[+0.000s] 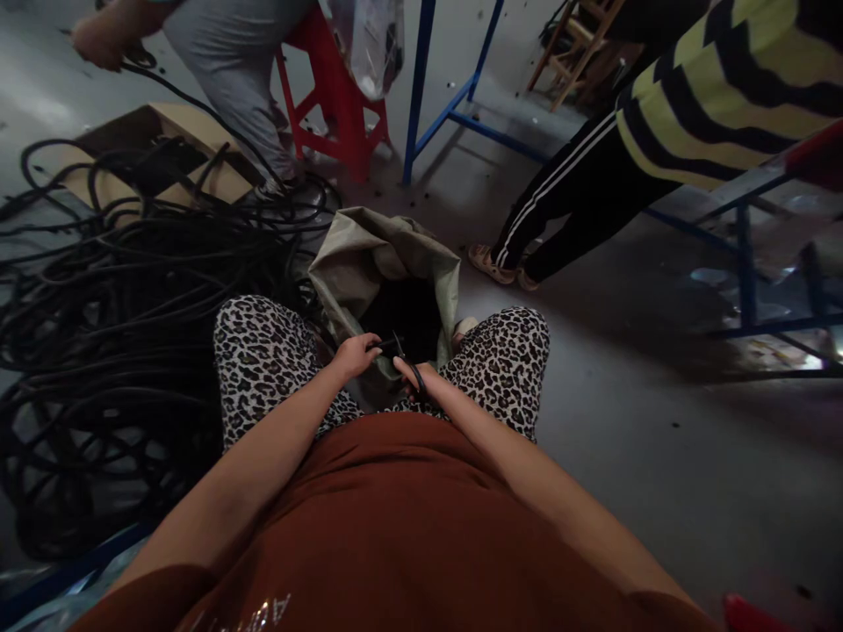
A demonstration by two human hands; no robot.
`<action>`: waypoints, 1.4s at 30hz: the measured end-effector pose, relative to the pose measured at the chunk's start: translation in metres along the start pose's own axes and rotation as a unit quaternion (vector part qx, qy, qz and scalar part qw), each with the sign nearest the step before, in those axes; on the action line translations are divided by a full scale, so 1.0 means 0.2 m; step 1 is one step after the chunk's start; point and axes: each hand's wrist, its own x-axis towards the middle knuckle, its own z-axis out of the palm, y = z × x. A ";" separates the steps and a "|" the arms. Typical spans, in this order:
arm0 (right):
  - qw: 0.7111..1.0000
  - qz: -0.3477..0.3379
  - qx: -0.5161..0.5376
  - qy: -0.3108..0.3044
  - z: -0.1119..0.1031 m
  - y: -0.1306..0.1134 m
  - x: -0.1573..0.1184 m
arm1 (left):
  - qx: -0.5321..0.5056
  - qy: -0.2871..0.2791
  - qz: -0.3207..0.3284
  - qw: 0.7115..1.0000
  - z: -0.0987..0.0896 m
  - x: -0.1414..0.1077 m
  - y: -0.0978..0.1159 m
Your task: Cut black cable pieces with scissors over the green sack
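Between my knees stands an open woven sack (342, 254), its rim folded outward and its inside dark. Over the sack's near edge, my left hand (356, 355) is closed on a short dark strip (388, 343), which looks like a piece of black rubber. Just to the right, my right hand (416, 377) grips a pair of scissors (420, 379) by its dark handles. The scissors' blades point up beside the strip's end. What lies down in the sack is too dark to make out.
A large heap of black rubber strips or hoses (132, 325) lies at left, before a cardboard box (190, 189). A co-worker's hand (109, 39) holds a strip. A red stool (342, 114), a blue metal frame (414, 105) and another person's legs (566, 202) stand ahead.
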 end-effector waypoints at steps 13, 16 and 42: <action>0.999 -0.022 -0.028 0.040 0.00 -0.04 -0.06 | -0.026 -0.001 0.022 0.999 0.03 0.02 -0.03; 0.998 -0.019 -0.017 0.056 -0.01 -0.06 -0.07 | -0.025 0.001 0.014 1.000 0.02 0.01 -0.01; 0.998 0.041 0.018 0.048 -0.02 -0.09 -0.11 | 0.000 0.033 -0.016 0.999 0.00 0.01 -0.03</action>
